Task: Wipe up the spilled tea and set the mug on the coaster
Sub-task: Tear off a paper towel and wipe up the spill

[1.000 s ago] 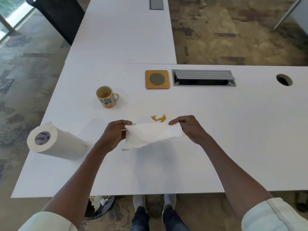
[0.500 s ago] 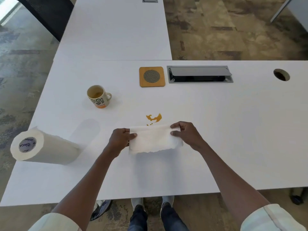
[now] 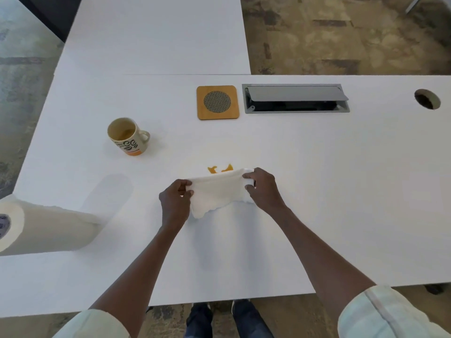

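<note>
A folded white paper towel (image 3: 217,193) is stretched between my hands just above the white table (image 3: 341,191). My left hand (image 3: 176,201) pinches its left end and my right hand (image 3: 262,189) pinches its right end. The towel's far edge covers part of a small orange tea spill (image 3: 219,169). A beige mug (image 3: 128,135) with black lettering and an orange base stands upright to the far left, handle pointing right. A square wooden coaster (image 3: 217,102) with a round mesh centre lies farther back, bare.
A paper towel roll (image 3: 44,230) lies on its side at the table's left edge. A grey cable hatch (image 3: 295,98) sits open right of the coaster, and a round cable hole (image 3: 427,98) is at far right. A second white table (image 3: 156,32) adjoins behind.
Both hands have folded the towel narrower and carried it forward, so that its far edge now overlaps the near side of the spill. The camera has moved closer to the table.
</note>
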Action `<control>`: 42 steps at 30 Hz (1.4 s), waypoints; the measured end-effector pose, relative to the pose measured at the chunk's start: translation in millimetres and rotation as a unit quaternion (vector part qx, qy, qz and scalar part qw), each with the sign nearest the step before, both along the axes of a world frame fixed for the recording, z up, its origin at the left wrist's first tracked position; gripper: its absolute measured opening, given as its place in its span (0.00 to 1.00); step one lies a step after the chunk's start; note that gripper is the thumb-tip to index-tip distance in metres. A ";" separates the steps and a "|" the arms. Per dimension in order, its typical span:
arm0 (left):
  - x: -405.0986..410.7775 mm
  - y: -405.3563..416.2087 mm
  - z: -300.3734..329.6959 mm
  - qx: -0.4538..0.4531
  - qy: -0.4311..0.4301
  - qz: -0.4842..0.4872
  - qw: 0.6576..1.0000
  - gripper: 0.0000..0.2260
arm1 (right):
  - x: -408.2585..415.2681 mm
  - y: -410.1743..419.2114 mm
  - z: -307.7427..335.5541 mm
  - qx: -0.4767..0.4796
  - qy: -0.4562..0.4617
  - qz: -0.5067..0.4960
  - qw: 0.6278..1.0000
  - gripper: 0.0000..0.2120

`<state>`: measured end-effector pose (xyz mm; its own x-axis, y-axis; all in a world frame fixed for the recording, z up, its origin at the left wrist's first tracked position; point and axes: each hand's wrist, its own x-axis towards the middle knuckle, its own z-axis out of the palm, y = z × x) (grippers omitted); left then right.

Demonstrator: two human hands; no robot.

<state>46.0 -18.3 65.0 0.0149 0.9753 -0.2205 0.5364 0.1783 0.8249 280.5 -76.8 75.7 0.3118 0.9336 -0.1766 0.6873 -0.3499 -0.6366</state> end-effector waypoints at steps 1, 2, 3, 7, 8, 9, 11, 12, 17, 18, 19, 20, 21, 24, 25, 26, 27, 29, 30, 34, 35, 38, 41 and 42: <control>2.5 3.2 -2.7 0.007 0.000 0.001 1.000 0.11 | 1.1 5.7 -2.9 -0.001 -0.005 0.006 1.000 0.18; 5.1 6.8 -5.1 0.011 0.001 0.004 1.000 0.11 | 2.3 11.1 -5.7 -0.001 -0.007 0.009 1.000 0.18; 7.7 10.9 -7.7 0.016 0.004 0.006 1.000 0.12 | 3.1 16.1 -8.2 0.000 -0.007 0.011 1.000 0.18; 14.1 27.0 -21.3 0.050 0.041 -0.007 0.998 0.12 | 7.0 31.2 -21.0 0.002 -0.019 0.019 1.000 0.17; 14.5 30.4 -24.6 0.056 0.049 -0.010 0.997 0.12 | 8.4 34.7 -23.7 0.004 -0.021 0.018 1.000 0.17; 14.9 33.5 -27.7 0.062 0.057 -0.014 0.996 0.12 | 10.2 38.1 -27.0 0.003 -0.025 0.021 0.999 0.16; 15.9 37.6 -33.5 0.074 0.075 -0.028 0.994 0.12 | 13.2 42.7 -34.1 0.005 -0.053 0.035 0.998 0.15; 16.7 38.5 -36.4 0.077 0.083 -0.035 0.993 0.13 | 14.7 43.9 -37.9 0.010 -0.074 0.048 0.996 0.14; 20.7 30.1 -41.5 0.102 0.155 -0.063 0.981 0.14 | 12.7 46.1 -48.1 0.016 -0.172 0.095 0.980 0.13; 22.2 28.4 -39.7 0.119 0.185 -0.081 0.972 0.14 | 10.6 46.9 -47.7 0.028 -0.166 0.101 0.981 0.16; 23.5 27.2 -38.3 0.131 0.209 -0.102 0.964 0.15 | 8.5 46.5 -47.4 0.031 -0.166 0.121 0.978 0.18; 24.9 26.5 -37.2 0.135 0.217 -0.126 0.958 0.17 | 7.5 45.8 -47.7 0.035 -0.153 0.149 0.976 0.19; 26.9 26.1 -35.2 0.129 0.212 -0.146 0.958 0.18 | 4.8 44.8 -45.3 0.031 -0.166 0.186 0.968 0.20; 30.8 21.6 -35.6 0.136 0.235 -0.211 0.939 0.20 | 2.4 40.0 -47.7 0.009 -0.198 0.247 0.949 0.27; 31.2 19.7 -37.3 0.137 0.250 -0.227 0.931 0.21 | 0.3 37.6 -49.0 -0.006 -0.194 0.243 0.951 0.29; 31.6 18.3 -39.9 0.133 0.260 -0.236 0.927 0.22 | -2.7 35.4 -51.8 -0.019 -0.182 0.231 0.956 0.30; 31.6 16.4 -42.3 0.123 0.266 -0.240 0.925 0.23 | -7.7 34.1 -53.9 -0.035 -0.171 0.213 0.961 0.30; 29.6 11.7 -48.4 0.112 0.263 -0.246 0.926 0.26 | -22.2 32.0 -57.2 -0.069 -0.170 0.185 0.965 0.30; 27.3 10.0 -51.2 0.113 0.255 -0.252 0.927 0.27 | -30.2 31.5 -58.6 -0.081 -0.161 0.170 0.969 0.31; 18.3 10.4 -56.3 0.125 0.217 -0.269 0.930 0.27 | -55.6 24.1 -63.5 -0.080 -0.174 0.205 0.960 0.34; 16.6 11.4 -56.6 0.128 0.210 -0.270 0.931 0.27 | -57.6 22.0 -65.1 -0.079 -0.182 0.214 0.956 0.34; 13.2 12.8 -58.0 0.135 0.180 -0.268 0.937 0.27 | -59.9 24.8 -63.9 -0.082 -0.180 0.206 0.958 0.34; 9.7 14.9 -61.0 0.132 0.147 -0.264 0.944 0.26 | -66.2 32.1 -61.1 -0.065 -0.195 0.236 0.950 0.33; 7.6 16.6 -61.5 0.126 0.132 -0.255 0.949 0.25 | -68.5 34.2 -61.6 -0.062 -0.200 0.252 0.945 0.32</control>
